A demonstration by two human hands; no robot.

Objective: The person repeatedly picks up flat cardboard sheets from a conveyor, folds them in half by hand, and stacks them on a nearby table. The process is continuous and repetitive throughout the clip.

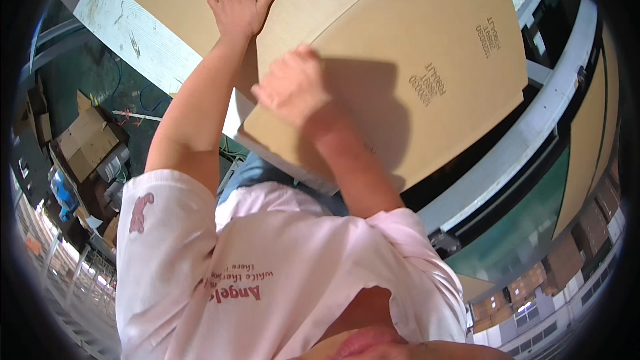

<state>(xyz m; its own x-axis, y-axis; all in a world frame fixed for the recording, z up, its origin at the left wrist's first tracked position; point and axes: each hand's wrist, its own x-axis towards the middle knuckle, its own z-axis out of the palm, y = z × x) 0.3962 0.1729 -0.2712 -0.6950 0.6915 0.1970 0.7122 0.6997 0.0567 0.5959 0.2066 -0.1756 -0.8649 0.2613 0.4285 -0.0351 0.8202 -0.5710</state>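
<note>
A large brown cardboard sheet (pixel 387 33) with dark printed marks lies before me, creased along a curved-looking line. My left hand (pixel 240 3) rests flat on its far left part, fingers spread and palm down. Nearer to me, my right hand (pixel 293 83) is curled closed over the cardboard close to its near left edge. Slight blur and the curled fingers hide whatever it may hold. A dark shadow falls on the sheet to the right of that hand.
Under the cardboard is a white, scuffed tabletop (pixel 137 40). A pale curved rail (pixel 513 183) runs along the right side, with a green panel (pixel 513 227) beyond it. Cardboard boxes (pixel 87 143) and a blue object (pixel 62 193) lie at the left. More boxes (pixel 563 260) stand at lower right.
</note>
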